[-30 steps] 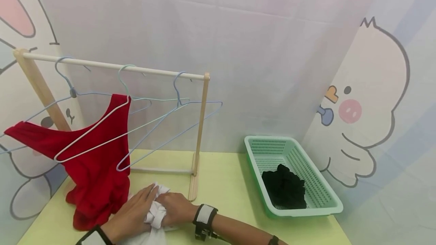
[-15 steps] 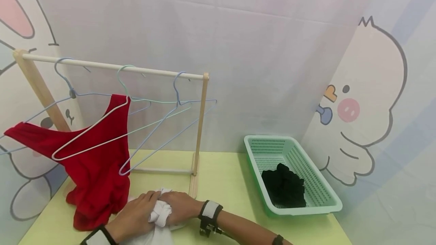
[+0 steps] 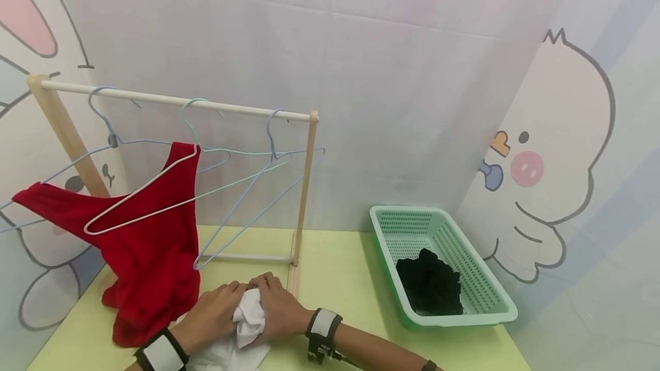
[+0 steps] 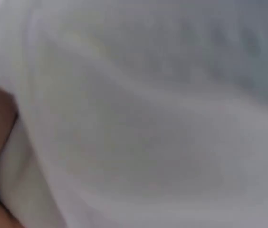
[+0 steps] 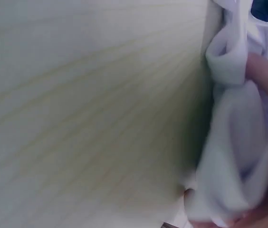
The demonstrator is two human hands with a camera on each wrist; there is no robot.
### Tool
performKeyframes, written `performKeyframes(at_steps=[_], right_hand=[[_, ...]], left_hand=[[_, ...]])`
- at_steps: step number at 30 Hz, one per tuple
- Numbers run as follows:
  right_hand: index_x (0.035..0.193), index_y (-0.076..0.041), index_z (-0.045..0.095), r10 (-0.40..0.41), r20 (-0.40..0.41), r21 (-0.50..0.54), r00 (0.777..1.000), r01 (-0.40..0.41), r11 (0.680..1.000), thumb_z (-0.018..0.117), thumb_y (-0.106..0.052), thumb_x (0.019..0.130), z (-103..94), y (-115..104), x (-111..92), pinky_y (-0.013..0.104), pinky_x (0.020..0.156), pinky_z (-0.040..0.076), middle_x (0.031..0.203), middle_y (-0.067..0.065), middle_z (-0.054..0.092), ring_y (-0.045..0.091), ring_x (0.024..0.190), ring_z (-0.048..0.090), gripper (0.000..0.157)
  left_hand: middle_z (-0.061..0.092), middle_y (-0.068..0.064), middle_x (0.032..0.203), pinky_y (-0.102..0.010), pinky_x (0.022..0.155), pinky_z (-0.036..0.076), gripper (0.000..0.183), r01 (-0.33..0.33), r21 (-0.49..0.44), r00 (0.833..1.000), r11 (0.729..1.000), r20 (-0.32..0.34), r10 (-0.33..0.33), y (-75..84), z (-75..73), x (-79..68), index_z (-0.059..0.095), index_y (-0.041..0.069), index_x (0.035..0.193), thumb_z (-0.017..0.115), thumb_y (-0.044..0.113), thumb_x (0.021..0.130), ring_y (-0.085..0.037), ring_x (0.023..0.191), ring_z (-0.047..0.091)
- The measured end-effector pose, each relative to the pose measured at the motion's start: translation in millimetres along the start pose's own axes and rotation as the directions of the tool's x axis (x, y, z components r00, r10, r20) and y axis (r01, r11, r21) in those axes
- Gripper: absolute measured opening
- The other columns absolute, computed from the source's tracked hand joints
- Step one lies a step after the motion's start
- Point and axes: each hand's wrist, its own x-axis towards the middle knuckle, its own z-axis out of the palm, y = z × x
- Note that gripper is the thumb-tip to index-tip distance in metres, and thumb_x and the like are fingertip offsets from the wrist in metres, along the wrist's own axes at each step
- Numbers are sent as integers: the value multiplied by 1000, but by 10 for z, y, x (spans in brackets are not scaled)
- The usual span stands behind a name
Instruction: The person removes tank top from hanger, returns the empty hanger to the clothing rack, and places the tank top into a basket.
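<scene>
At the front of the yellow table, both hands grip a bunched white cloth [image 3: 250,316], gathered into folds between them. My left hand [image 3: 213,316] holds its left side and my right hand [image 3: 282,311] its right side, fingertips close together at the top. Loose white fabric spreads below the hands onto the table. The left wrist view is filled by blurred white cloth [image 4: 148,147]. In the right wrist view, the folded cloth [image 5: 241,128] stands along the right, with fingers [image 5: 267,78] curled into it. Its exact kind is hidden by the bunching.
Behind the hands stands a wooden rack [image 3: 170,99] bearing several wire hangers. A red sleeveless garment [image 3: 152,251] hangs at left. In front of it is a mint hanger [image 3: 139,192]; a blue hanger [image 3: 234,208] hangs at right. A green basket [image 3: 476,320] holds black cloth [image 3: 430,282].
Both hands and the white cloth have shifted slightly right. My right hand's fingers have moved up over the cloth's top. The right-hand blue hanger has swung, its lower corner drifting right.
</scene>
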Motion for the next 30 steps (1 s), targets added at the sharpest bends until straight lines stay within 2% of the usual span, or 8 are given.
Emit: performKeyframes(at_steps=[5, 8, 12, 14, 18, 21, 27, 30], right_hand=[[140, -17, 28, 61, -76, 11, 995, -60, 998, 82, -60, 67, -4, 16, -26, 11, 72, 40, 129, -1, 39, 6, 105, 43, 100], [141, -15, 27, 85, -125, 11, 989, -85, 996, 84, -50, 69, -88, 15, -43, 12, 71, 43, 129, 1, 43, 6, 102, 48, 98], [148, -11, 21, 97, -174, -51, 980, -107, 993, 85, -40, 71, -227, 33, -65, 17, 74, 48, 129, 6, 47, 12, 104, 56, 105], [150, -10, 21, 93, -183, -101, 979, -113, 988, 84, -43, 71, -279, 51, -89, 18, 72, 49, 128, 6, 49, 13, 101, 59, 107], [141, -10, 40, 53, -205, -235, 977, -102, 967, 83, -44, 72, -378, 95, -161, 20, 66, 50, 122, 4, 52, 13, 93, 61, 89], [131, -10, 51, 14, -232, -308, 973, -88, 947, 83, -40, 73, -463, 143, -219, 22, 64, 51, 119, 2, 56, 13, 90, 62, 72], [119, -10, 60, 4, -265, -381, 964, -109, 918, 78, -34, 79, -688, 273, -332, 24, 61, 53, 108, 0, 61, 12, 86, 63, 51], [112, -11, 63, -1, -281, -397, 960, -116, 911, 78, -33, 79, -823, 332, -403, 24, 60, 53, 101, -1, 62, 12, 82, 63, 43]], left_hand=[[61, -1, 91, -32, 51, 46, 55, -54, 38, 999, 998, -1, 55, 46, -66, 122, 62, 4, 114, 81, 12, 64, -20, 77, 60], [62, -3, 93, -33, 53, 48, 56, -82, 64, 997, 995, -5, 82, 83, -126, 217, 62, 2, 115, 83, 12, 63, -21, 78, 61], [63, -6, 93, -35, 53, 49, 51, -129, 98, 991, 987, -13, 131, 153, -195, 343, 63, 0, 111, 81, 8, 64, -22, 78, 61], [64, -7, 94, -36, 53, 49, 50, -154, 105, 988, 983, -2, 155, 194, -218, 395, 63, 0, 110, 82, 7, 63, -23, 79, 62], [64, -8, 93, -36, 54, 50, 50, -189, 102, 982, 977, 25, 188, 280, -246, 487, 64, -1, 109, 83, 9, 63, -24, 79, 62], [65, -8, 93, -36, 57, 51, 49, -215, 103, 977, 971, 16, 214, 345, -261, 561, 65, 0, 108, 83, 11, 65, -24, 80, 61], [64, -7, 90, -32, 57, 51, 38, -275, 128, 958, 953, -41, 282, 489, -297, 763, 65, 1, 105, 80, 10, 71, -21, 75, 60], [64, -7, 91, -30, 56, 51, 38, -292, 143, 951, 946, -58, 303, 579, -331, 869, 64, 2, 106, 81, 12, 73, -20, 74, 59]])
